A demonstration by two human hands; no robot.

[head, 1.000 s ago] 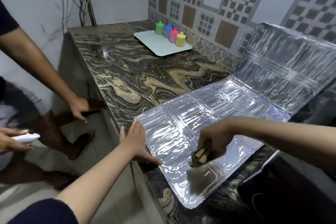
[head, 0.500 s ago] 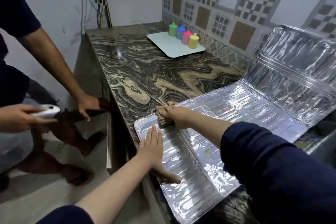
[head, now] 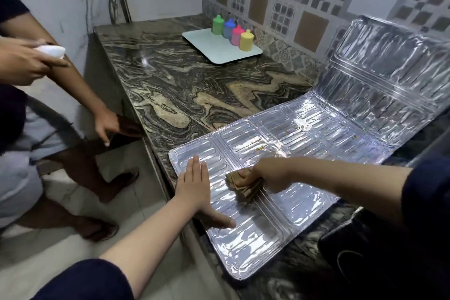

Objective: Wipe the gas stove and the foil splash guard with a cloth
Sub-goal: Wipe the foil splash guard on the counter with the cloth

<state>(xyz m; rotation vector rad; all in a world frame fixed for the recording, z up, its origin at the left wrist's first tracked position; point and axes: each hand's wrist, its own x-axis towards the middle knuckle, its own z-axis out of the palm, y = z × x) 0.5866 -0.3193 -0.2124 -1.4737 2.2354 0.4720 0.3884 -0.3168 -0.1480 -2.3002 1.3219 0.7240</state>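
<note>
The silver foil splash guard lies unfolded across the marble counter, its far panel leaning up against the tiled wall. My left hand presses flat on the guard's near-left panel, fingers together and thumb spread. My right hand is closed on a crumpled brown cloth that touches the foil just right of my left hand. Small brown specks dot the middle panels. A dark edge of the gas stove shows at the lower right.
A white tray with several coloured bottles stands at the back of the marble counter. Another person stands at the left; one hand rests on the counter edge, the other holds a white object. Wires hang in the corner.
My right hand has swept the cloth from the guard's far-left corner back toward me and to the right. My left hand stays flat on the foil. The other person's raised hand has lifted higher.
</note>
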